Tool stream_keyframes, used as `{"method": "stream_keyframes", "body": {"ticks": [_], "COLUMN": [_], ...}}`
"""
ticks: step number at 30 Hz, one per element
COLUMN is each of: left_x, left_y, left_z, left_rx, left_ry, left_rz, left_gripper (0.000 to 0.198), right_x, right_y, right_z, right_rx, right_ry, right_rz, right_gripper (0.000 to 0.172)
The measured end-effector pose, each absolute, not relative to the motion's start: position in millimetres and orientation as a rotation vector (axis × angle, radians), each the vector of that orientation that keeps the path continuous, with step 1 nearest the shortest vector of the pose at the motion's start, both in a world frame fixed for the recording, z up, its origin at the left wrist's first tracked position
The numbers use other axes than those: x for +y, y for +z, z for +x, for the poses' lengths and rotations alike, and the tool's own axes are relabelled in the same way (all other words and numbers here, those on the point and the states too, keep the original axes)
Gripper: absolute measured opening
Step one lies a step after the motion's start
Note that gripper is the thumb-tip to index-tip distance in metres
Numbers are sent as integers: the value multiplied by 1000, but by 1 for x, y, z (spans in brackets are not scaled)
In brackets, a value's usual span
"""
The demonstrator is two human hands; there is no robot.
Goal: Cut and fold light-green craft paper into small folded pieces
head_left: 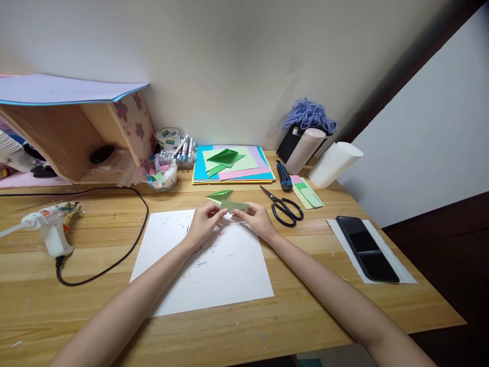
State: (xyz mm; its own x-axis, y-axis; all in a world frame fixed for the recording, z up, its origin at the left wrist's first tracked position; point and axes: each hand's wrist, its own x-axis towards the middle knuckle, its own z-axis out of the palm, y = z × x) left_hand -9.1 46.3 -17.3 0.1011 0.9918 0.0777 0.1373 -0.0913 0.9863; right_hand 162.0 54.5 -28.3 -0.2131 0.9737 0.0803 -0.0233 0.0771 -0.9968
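Observation:
Between my two hands is a small piece of green paper (234, 206), held over the far part of a white sheet (214, 275) marked with coloured specks. My left hand (206, 219) pinches its left end with thumb and fingers. At its right end my right hand (257, 219) grips it the same way. Just behind my left fingers lies a folded green paper piece (219, 195). Black-handled scissors (284, 208) rest to the right of my right hand, blades pointing away to the left.
Coloured paper sheets (198, 171) are stacked at the back, with folded green paper (225, 158) on top. A glue gun (55, 234) and its cord lie left. A utility knife (283, 176), paper rolls (336, 163) and a phone (367, 247) are on the right.

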Motion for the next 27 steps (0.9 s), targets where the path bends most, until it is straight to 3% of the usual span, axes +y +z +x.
{"method": "stream_keyframes", "body": {"ticks": [10, 15, 21, 27], "left_x": [50, 50, 48, 52], "left_y": [-22, -18, -14, -18], "left_z": [-12, -10, -11, -14], "left_rx": [1207, 1125, 1089, 1111], "left_ry": [1144, 1084, 1053, 1153], "left_rz": [1343, 1261, 1404, 1235], "left_gripper": [30, 36, 28, 21], "right_x": [57, 49, 44, 48], "right_y": [-31, -28, -25, -26], "right_z": [164, 161, 156, 157], "right_rx": [-1558, -1566, -1520, -1490], "right_ry": [912, 811, 993, 1266], "right_rz": [-1148, -1136, -1033, -1008], "right_gripper": [17, 20, 31, 30]}}
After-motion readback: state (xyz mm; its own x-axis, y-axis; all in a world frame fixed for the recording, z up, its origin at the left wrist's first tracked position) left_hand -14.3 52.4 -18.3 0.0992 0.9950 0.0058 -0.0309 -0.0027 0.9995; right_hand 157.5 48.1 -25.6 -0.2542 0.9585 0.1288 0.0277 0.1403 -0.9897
